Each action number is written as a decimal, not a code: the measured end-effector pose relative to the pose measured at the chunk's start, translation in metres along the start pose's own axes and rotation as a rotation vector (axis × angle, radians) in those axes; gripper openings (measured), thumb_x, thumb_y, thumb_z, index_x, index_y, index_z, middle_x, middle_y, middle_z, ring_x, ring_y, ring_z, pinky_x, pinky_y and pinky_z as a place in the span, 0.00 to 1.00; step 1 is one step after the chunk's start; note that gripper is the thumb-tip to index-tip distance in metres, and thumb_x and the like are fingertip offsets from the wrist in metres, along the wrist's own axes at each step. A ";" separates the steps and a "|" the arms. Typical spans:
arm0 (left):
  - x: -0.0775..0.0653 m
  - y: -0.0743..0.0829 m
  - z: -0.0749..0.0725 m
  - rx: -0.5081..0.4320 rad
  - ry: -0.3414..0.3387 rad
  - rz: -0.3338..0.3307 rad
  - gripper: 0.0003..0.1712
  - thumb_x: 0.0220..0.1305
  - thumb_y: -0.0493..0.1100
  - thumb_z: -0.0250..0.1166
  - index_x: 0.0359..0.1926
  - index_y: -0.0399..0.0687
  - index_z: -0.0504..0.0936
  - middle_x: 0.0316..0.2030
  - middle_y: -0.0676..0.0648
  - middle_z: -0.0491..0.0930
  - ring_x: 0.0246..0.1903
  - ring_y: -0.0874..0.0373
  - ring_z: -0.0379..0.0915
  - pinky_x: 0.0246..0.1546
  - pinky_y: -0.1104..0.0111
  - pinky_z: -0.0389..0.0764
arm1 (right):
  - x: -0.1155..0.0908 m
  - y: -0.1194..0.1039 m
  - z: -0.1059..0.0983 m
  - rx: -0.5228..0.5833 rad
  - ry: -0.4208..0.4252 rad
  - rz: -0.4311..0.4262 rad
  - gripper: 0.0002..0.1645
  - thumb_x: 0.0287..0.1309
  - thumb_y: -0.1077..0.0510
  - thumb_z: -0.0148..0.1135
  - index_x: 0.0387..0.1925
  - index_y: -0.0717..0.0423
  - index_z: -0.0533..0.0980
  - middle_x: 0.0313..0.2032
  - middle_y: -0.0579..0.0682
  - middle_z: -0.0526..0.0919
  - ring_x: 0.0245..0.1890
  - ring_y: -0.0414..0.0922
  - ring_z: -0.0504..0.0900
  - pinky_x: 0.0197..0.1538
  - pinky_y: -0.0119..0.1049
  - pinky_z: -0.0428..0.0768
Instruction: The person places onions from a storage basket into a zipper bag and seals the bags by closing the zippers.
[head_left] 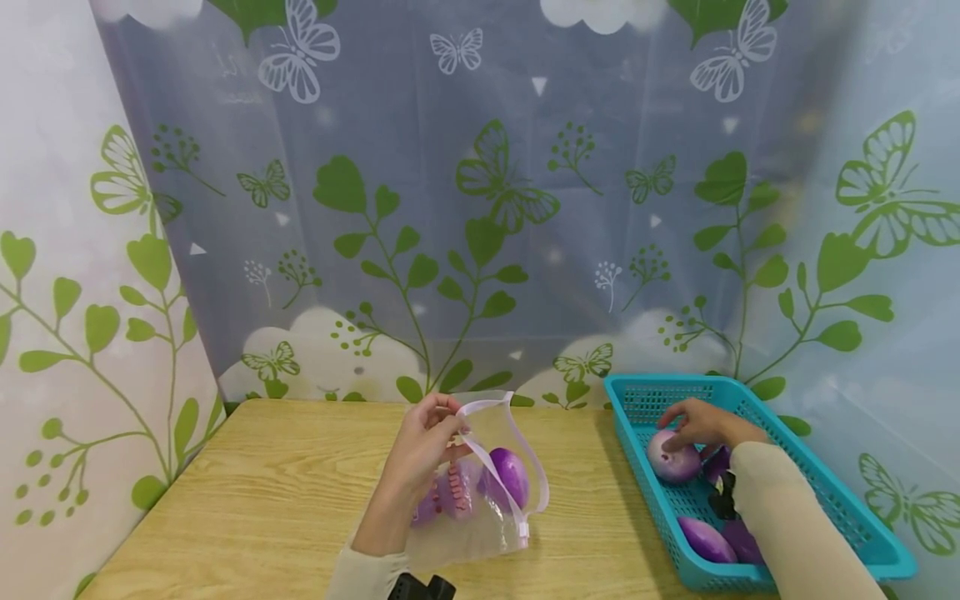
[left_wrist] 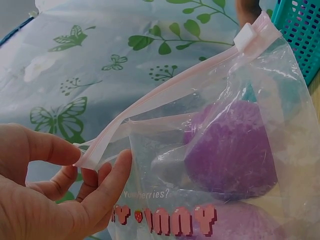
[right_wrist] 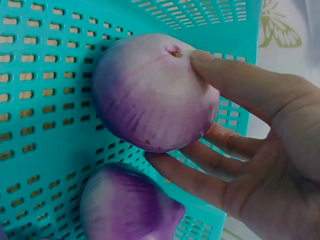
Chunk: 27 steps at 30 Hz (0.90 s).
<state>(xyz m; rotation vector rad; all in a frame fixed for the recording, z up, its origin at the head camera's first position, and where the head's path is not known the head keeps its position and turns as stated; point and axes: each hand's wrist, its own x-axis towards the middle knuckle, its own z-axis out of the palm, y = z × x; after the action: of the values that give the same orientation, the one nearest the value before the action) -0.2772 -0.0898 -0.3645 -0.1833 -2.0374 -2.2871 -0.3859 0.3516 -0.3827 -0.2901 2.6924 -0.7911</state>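
Two containers share the worktop: a clear zip bag before the person and a turquoise basket to its right. The left grip pinches the bag's edge beside the zip, whose mouth stands parted, the slider at the other end. Inside sits a purple onion, with paler purple showing behind pink lettering. At the basket's near end lies another purple onion; towards its far end, the right grip grasps a pale purple onion within the walls, thumb above, fingers below. Wood grain shows between bag and basket, and more widely leftward to the worktop's slanting edge. Behind the back edge hangs a leaf-and-butterfly sheet.
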 end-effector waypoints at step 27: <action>0.001 0.000 0.001 -0.008 0.007 -0.001 0.05 0.71 0.29 0.55 0.46 0.34 0.73 0.34 0.47 0.73 0.37 0.57 0.75 0.40 0.64 0.90 | -0.001 -0.024 0.010 0.017 -0.133 0.116 0.26 0.59 0.60 0.72 0.59 0.57 0.79 0.60 0.66 0.74 0.47 0.52 0.83 0.41 0.50 0.91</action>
<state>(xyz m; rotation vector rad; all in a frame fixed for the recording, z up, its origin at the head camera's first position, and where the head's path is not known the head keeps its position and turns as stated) -0.2784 -0.0888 -0.3647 -0.1739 -2.0263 -2.2935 -0.3788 0.3273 -0.3776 -0.1737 2.5506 -0.7336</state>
